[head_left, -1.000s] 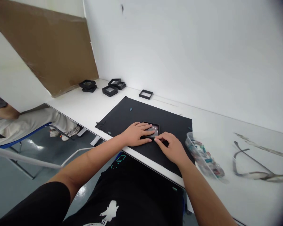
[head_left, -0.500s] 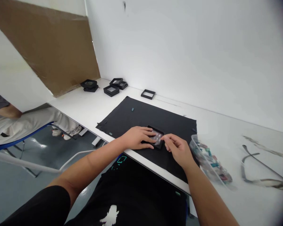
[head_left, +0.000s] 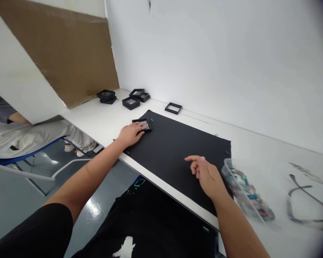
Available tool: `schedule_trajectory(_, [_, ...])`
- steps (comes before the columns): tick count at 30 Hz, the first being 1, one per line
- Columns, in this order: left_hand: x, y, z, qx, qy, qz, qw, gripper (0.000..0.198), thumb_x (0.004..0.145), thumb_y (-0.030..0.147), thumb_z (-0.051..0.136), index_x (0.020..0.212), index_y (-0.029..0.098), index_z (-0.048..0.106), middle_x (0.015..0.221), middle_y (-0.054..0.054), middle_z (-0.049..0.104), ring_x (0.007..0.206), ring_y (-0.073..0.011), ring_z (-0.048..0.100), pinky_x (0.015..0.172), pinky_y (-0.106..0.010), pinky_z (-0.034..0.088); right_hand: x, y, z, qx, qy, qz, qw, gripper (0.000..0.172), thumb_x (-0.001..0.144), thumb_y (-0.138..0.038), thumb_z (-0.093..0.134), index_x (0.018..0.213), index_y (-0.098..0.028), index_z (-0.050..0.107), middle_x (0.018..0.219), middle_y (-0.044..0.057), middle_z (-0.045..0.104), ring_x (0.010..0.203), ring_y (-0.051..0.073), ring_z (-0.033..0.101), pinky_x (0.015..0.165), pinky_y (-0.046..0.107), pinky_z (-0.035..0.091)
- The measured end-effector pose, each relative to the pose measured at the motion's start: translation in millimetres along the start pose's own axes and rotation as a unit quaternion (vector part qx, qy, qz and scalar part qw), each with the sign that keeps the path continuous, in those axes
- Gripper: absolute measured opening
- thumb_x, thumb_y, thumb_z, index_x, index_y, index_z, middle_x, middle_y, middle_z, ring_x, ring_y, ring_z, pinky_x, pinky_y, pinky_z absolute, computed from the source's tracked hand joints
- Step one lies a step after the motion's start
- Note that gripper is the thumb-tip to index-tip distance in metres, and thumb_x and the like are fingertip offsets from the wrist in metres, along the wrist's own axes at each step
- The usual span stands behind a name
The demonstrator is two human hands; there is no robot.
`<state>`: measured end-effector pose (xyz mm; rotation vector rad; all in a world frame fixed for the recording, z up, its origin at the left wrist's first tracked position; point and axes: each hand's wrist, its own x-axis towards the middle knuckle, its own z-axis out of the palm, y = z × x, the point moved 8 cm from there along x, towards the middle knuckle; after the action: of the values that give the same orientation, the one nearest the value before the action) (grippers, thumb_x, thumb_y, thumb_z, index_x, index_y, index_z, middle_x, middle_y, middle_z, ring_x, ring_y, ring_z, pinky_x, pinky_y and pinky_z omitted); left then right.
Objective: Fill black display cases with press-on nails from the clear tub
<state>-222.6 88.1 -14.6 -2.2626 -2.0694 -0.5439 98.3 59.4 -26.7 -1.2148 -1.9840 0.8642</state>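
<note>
My left hand (head_left: 130, 135) is laid over a small black frame (head_left: 150, 128) at the far left part of the black mat (head_left: 172, 154). Its fingers reach across the frame's window, with the thumb along the near side. Several small pale bits show in the window, too small to name; the hand covers the rest of the frame. Above the right part of the mat hovers my right hand (head_left: 207, 177), index finger stretched out and the other fingers loosely bent. Nothing shows in it, and it touches nothing.
Black frames (head_left: 131, 103) lie in small stacks at the back left, and a single frame (head_left: 173, 108) lies near the wall. Right of the mat stands a clear plastic box (head_left: 247, 193) of colourful small pieces. Eyeglasses (head_left: 292, 204) lie farther right. Another person (head_left: 24, 138) sits at left.
My left hand has moved the black frame from the mat's near middle to its far left. My right hand has come away from the frame and its index finger has straightened.
</note>
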Motion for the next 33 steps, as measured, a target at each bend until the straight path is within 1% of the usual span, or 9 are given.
schedule_trajectory(3, [-9,-47,-16.9,0.033,0.020,-0.085,0.996,0.037,0.100,0.038,0.063,0.132,0.019,0.061,0.140,-0.012,0.059,0.126,-0.0267,0.060,0.107,-0.051,0.053,-2,-2,2,-0.012,-0.019,-0.014,1.000,0.066,0.105,-0.064,0.022,0.098,-0.022,0.073,0.067,0.000,0.056,0.060,0.016,0.052,0.062,0.033,0.040])
schedule_trajectory(7, [-23,-105,-39.0,0.066,0.044,-0.203,0.976,0.038,0.100,0.039,0.063,0.131,0.018,0.061,0.136,-0.011,0.061,0.120,-0.0255,0.063,0.102,-0.049,0.056,-5,-2,3,-0.031,-0.034,-0.027,0.999,0.061,0.104,-0.064,0.027,0.100,-0.024,0.073,0.069,0.000,0.057,0.059,0.016,0.052,0.061,0.032,0.040])
schedule_trajectory(10, [-28,-134,-49.2,0.077,0.064,-0.261,0.960,0.036,0.100,0.039,0.063,0.129,0.018,0.062,0.133,-0.011,0.062,0.117,-0.0244,0.064,0.099,-0.047,0.057,-5,-2,2,-0.049,-0.035,-0.031,0.998,0.059,0.104,-0.062,0.029,0.100,-0.023,0.073,0.068,0.000,0.057,0.057,0.016,0.051,0.059,0.032,0.038])
schedule_trajectory(12, [-27,-144,-51.0,0.080,0.079,-0.278,0.954,0.036,0.100,0.039,0.064,0.129,0.017,0.061,0.132,-0.011,0.063,0.116,-0.0241,0.064,0.099,-0.046,0.058,-5,-3,3,-0.057,-0.044,-0.038,0.997,0.059,0.104,-0.063,0.029,0.101,-0.023,0.073,0.066,-0.001,0.056,0.055,0.016,0.050,0.058,0.032,0.038])
schedule_trajectory(16, [-22,-148,-45.5,0.070,0.100,-0.264,0.957,0.036,0.100,0.039,0.063,0.129,0.018,0.061,0.133,-0.011,0.062,0.116,-0.0239,0.064,0.099,-0.046,0.058,-5,-5,7,-0.064,-0.072,-0.054,0.994,0.060,0.101,-0.066,0.030,0.102,-0.024,0.073,0.063,-0.001,0.055,0.055,0.017,0.052,0.056,0.032,0.038])
schedule_trajectory(22, [-19,-137,-39.3,0.025,0.120,-0.200,0.972,0.039,0.100,0.039,0.063,0.133,0.017,0.059,0.135,-0.011,0.061,0.118,-0.0250,0.064,0.100,-0.048,0.057,-4,-6,9,-0.074,-0.086,-0.059,0.992,0.061,0.101,-0.068,0.030,0.101,-0.023,0.072,0.064,-0.001,0.056,0.055,0.017,0.054,0.056,0.032,0.039])
schedule_trajectory(26, [-16,-125,-33.7,-0.001,0.093,-0.145,0.985,0.038,0.100,0.039,0.063,0.131,0.018,0.060,0.135,-0.011,0.061,0.118,-0.0248,0.063,0.101,-0.048,0.057,-5,-8,11,-0.072,-0.102,-0.063,0.990,0.069,0.098,-0.074,0.026,0.101,-0.023,0.072,0.065,0.000,0.057,0.055,0.017,0.054,0.056,0.032,0.040])
schedule_trajectory(29, [-14,-119,-29.3,-0.006,0.063,-0.123,0.990,0.036,0.101,0.041,0.061,0.129,0.017,0.061,0.131,-0.011,0.063,0.116,-0.0237,0.064,0.101,-0.047,0.056,-5,-7,12,-0.076,-0.108,-0.055,0.990,0.070,0.097,-0.075,0.025,0.101,-0.023,0.072,0.066,0.000,0.058,0.056,0.018,0.055,0.057,0.033,0.041])
schedule_trajectory(33, [-15,-117,-30.5,0.001,0.046,-0.125,0.991,0.048,0.097,0.056,0.060,0.130,0.021,0.063,0.127,-0.012,0.068,0.116,-0.0269,0.065,0.103,-0.043,0.053,-4,-5,13,-0.087,-0.109,-0.037,0.990,0.067,0.097,-0.073,0.027,0.100,-0.024,0.072,0.065,0.000,0.058,0.057,0.019,0.056,0.058,0.033,0.040])
